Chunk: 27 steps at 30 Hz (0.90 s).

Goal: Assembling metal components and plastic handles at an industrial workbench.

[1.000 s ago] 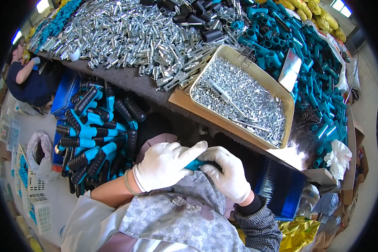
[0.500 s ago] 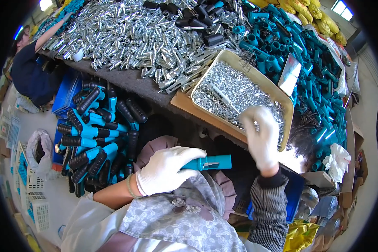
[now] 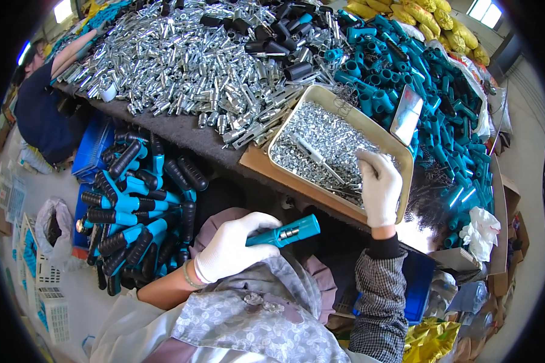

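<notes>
Left hand point(image 3: 233, 247): white-gloved, fingers wrapped around teal handle tube point(image 3: 283, 232), held above lap. Right hand point(image 3: 378, 186): gloved, fingers curled down into metal tray point(image 3: 406, 157) of small silver screws point(image 3: 321, 142), apparently pinching some.

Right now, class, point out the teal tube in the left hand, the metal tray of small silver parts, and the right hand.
teal tube point(image 3: 293, 230), head view, its free end.
metal tray point(image 3: 313, 95), head view, far rim.
right hand point(image 3: 379, 187), head view, gloved back.

White knit cloth gloves; teal plastic handle point(image 3: 283, 232) matt, metal insert; tray point(image 3: 389, 138) of shiny metal screws point(image 3: 321, 145).
</notes>
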Motion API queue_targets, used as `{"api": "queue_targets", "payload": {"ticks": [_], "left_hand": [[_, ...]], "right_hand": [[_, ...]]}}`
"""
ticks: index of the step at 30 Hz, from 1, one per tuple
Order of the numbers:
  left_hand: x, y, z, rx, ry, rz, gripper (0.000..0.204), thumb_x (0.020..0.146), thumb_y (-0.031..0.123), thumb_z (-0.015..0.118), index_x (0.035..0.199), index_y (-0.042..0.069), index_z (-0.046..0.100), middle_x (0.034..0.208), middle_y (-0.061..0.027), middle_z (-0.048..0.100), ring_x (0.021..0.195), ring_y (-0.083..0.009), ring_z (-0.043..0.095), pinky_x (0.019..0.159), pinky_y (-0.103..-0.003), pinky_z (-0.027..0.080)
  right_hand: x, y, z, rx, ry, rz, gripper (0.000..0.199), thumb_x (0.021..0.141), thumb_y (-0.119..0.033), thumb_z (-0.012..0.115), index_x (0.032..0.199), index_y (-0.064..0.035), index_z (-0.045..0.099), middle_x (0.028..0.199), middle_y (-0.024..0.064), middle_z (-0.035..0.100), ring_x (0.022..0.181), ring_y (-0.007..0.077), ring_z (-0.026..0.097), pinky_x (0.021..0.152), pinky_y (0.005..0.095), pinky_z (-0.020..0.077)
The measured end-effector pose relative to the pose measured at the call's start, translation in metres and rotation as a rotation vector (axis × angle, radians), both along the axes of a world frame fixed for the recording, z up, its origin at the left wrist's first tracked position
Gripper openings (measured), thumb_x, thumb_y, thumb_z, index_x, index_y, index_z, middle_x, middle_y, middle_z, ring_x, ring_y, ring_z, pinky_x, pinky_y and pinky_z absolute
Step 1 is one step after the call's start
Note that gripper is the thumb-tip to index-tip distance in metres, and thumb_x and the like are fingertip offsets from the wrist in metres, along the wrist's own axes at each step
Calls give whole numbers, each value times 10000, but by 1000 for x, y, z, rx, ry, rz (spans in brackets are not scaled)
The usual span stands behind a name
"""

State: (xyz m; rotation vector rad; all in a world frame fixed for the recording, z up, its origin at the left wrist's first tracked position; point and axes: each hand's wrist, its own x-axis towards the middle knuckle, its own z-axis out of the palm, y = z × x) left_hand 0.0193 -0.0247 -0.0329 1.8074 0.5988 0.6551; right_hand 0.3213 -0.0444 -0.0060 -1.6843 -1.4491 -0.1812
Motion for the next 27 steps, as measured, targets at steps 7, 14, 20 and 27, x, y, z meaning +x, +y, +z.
{"api": "queue_targets", "payload": {"ticks": [7,14,20,27], "left_hand": [[8,8,-1,-806,-228,19,417,923,103,626,1297,-62,546,969,-80,642,801,-117,608,716,-255,500],[4,3,-3,-688,-260,77,412,918,66,630,1312,-34,559,1065,-49,628,873,-97,581,773,-246,494],[-12,15,-5,-589,-229,69,437,863,17,711,1280,-41,593,1080,-61,647,930,-104,627,827,-261,519],[-31,27,-5,-685,-439,152,467,905,153,692,1298,-62,560,1039,-108,673,842,-173,657,775,-292,527]], "right_hand": [[-105,-48,-16,-29,719,360,77,794,58,706,836,-6,697,885,55,643,801,142,604,754,277,495],[-140,-41,-44,-26,1195,491,89,845,55,686,928,35,662,971,86,598,762,161,626,657,294,550],[-133,-22,-19,-346,1512,592,492,814,-67,789,1224,-8,523,1044,80,642,969,182,634,845,307,537],[-127,44,32,-523,192,679,446,788,-399,800,949,-20,627,856,202,642,814,381,655,748,430,526]]}}
